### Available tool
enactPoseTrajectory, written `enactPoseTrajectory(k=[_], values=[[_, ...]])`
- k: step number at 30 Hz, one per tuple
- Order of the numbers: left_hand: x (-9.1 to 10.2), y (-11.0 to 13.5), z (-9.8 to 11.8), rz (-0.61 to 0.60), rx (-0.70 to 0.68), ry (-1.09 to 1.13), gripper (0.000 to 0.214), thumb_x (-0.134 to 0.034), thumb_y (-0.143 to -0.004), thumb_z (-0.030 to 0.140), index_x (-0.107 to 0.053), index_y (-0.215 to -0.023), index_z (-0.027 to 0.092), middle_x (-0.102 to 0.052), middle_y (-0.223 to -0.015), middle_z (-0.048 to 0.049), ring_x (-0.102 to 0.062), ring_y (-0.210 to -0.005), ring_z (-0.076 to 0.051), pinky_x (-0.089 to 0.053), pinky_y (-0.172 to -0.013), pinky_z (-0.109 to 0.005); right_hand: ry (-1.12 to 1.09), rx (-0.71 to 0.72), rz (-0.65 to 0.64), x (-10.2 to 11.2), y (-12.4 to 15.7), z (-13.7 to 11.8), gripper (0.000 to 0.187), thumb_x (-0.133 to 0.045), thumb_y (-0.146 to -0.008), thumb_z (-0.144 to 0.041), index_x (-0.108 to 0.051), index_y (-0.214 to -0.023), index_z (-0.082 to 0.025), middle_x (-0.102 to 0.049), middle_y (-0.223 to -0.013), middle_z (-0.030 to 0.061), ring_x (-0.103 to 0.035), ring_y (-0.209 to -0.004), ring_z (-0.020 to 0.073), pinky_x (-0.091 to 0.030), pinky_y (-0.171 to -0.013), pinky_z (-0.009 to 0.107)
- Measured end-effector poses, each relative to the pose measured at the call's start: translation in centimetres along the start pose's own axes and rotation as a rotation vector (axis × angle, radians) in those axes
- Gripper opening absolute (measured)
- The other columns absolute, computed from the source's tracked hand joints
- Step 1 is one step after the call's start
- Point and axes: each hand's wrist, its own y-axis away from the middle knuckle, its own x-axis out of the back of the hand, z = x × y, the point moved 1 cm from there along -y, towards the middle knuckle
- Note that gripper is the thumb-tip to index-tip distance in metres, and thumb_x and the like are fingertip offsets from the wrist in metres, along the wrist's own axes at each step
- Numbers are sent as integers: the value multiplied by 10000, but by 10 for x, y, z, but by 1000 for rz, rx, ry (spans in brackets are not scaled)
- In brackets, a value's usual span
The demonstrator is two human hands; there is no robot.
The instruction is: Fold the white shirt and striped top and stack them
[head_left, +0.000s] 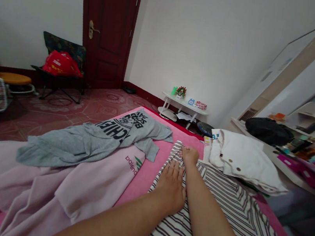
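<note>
A white shirt with dark stripes (pixel 223 195) is spread over the pink bed cover, running from the near edge toward the far side. My left hand (pixel 171 183) lies flat on its left part, fingers stretched out and pointing away from me. Just beyond it, my right hand (pixel 191 156) is closed on the shirt near its far end, with the fingers curled under and partly hidden. Left of the shirt lie a grey T-shirt (pixel 92 139) with black lettering and a crumpled pale pink garment (pixel 90 187) with a small printed word.
Folded white clothing with buttons (pixel 240 156) is piled at the right, beside a cluttered desk with a black bag (pixel 268 130). A low white table (pixel 185 103) stands by the far wall. A folding chair holds a red bag (pixel 61 64) near the dark red door (pixel 108 28).
</note>
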Motion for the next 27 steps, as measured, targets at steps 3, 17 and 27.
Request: enactPoseTrajectory(k=[3, 17, 27], values=[[-2, -1, 0, 8, -3, -16, 659, -229, -926, 416, -257, -1470, 45, -181, -1546, -158, -100, -1434, -311, -104, -1168, -482, -24, 22, -15, -4, 4, 4, 166, -507, -760, -240, -640, -684, -177, -638, -550, 37, -646, -595, 210, -505, -658, 326], [-12, 3, -4, 85, -67, -62, 634, -271, -926, 485, -361, -1435, 117, -273, -1524, -143, -200, -1415, -309, -130, -1147, -478, 692, 371, -99, 136, 99, 72, 372, -422, -924, -306, -562, -1254, -205, -515, -1358, 112, -445, -1252, 240, -331, -1034, 416], [-12, 6, 0, 125, -79, -41, 559, -351, -923, 451, -447, -1387, 154, -329, -1496, -159, -245, -1395, -335, -145, -1132, -499, 783, -327, 144, 268, 148, 116, 340, -555, -791, -414, -705, -918, -137, -671, -938, 202, -630, -943, 343, -492, -738, 427]])
